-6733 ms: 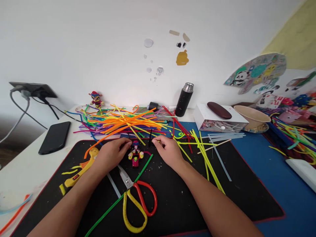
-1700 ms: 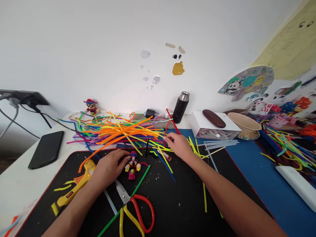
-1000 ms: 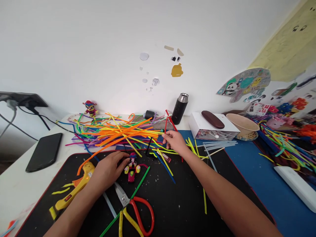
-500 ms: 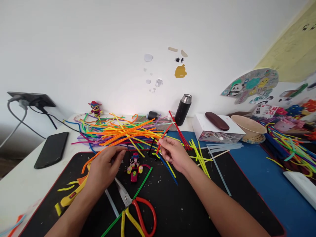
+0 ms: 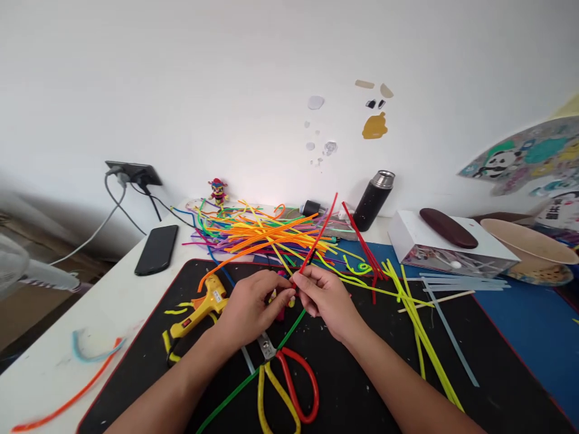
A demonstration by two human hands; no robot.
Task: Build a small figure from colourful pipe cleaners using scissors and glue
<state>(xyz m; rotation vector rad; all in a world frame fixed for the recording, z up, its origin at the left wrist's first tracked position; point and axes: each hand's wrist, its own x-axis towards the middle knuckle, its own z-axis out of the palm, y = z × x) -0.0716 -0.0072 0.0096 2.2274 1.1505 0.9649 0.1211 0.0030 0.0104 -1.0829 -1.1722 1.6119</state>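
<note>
A red pipe cleaner (image 5: pixel 322 232) rises at a slant from between my two hands. My right hand (image 5: pixel 330 304) pinches it near its lower end. Against those fingertips, my left hand (image 5: pixel 253 304) closes thumb and fingers on the same lower end. Behind the left fingers, a small figure (image 5: pixel 281 314) on the black mat is mostly hidden. Scissors with one red and one yellow handle (image 5: pixel 268 348) lie below the hands, beside a long green pipe cleaner (image 5: pixel 226 401). A yellow glue gun (image 5: pixel 199 313) rests left of my left hand.
A pile of coloured pipe cleaners (image 5: pixel 266 235) lies along the wall. Behind stand a finished figure (image 5: pixel 218 191) and a black flask (image 5: pixel 371 202). Right are yellow pipe cleaners (image 5: pixel 423 337), clear glue sticks (image 5: pixel 452 337) and a white box (image 5: pixel 407 241). A phone (image 5: pixel 157 250) lies left.
My left hand has moved right to meet my right hand and has closed on the red pipe cleaner's lower end. The camera view has turned left.
</note>
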